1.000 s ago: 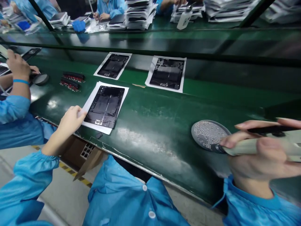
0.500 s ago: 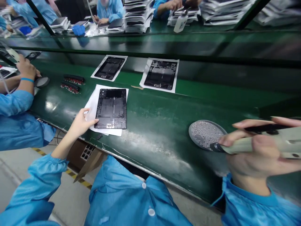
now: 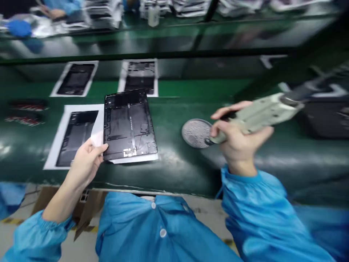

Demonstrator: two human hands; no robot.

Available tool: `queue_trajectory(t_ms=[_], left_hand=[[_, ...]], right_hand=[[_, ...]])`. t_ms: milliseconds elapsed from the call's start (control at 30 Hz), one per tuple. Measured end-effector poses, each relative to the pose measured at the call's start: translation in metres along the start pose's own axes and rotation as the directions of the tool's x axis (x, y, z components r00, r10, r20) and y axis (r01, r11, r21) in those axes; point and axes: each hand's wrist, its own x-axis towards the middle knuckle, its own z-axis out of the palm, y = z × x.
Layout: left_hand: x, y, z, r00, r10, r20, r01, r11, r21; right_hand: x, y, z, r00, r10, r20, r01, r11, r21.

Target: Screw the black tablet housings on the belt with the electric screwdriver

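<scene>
My left hand [image 3: 87, 160] pinches the lower left edge of a black tablet housing [image 3: 127, 127] with a white paper sheet under it. The housing is tilted and lifted off the bench, at least on its left side. Partly covered by that sheet, a second black tablet housing [image 3: 75, 136] lies on its own white paper. My right hand [image 3: 238, 142] is wrapped round a pale electric screwdriver [image 3: 265, 111]. Its dark tip is at the right rim of a round dish [image 3: 196, 134] of small screws; whether a screw is on the tip cannot be made out.
Two more housings [image 3: 76, 79] [image 3: 140, 75] lie on white paper along the back of the green bench [image 3: 169, 178]. Dark strips with red and silver bits [image 3: 25, 109] are at the left. A shelf [image 3: 109, 45] behind carries paper stacks [image 3: 102, 14] and a bottle [image 3: 153, 16].
My left hand has raised the housing and its paper and shifted it right, uncovering another housing beneath. My right hand still holds the screwdriver at the dish. The view has swung right.
</scene>
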Motion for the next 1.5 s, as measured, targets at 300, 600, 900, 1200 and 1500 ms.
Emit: queue_trajectory(t_ms=[300,600,900,1200,1500], left_hand=[[0.029,-0.023,0.085,0.961,-0.038,0.272,0.051,0.998,-0.040],[0.028,-0.007,0.056,0.884,0.328,0.334,-0.463,0.511,0.724],[0.017,-0.025,0.050,0.204,0.452,0.869,-0.978,0.047,0.205],[0.032,-0.034,0.048,0.163,0.506,0.847,-0.987,0.080,0.142],[0.030,-0.035,0.049,0.229,0.471,0.852,-0.972,0.162,0.172]], right_hand=[[0.003,0.020,0.009,0.989,-0.145,0.008,0.145,0.988,0.052],[-0.004,0.015,0.023,0.998,-0.070,0.005,0.069,0.992,0.109],[-0.005,0.027,0.033,0.998,-0.063,0.003,0.063,0.991,0.115],[-0.003,0.016,0.034,0.993,-0.111,0.035,0.106,0.988,0.115],[-0.003,0.030,0.031,0.996,-0.079,-0.037,0.080,0.996,0.028]])
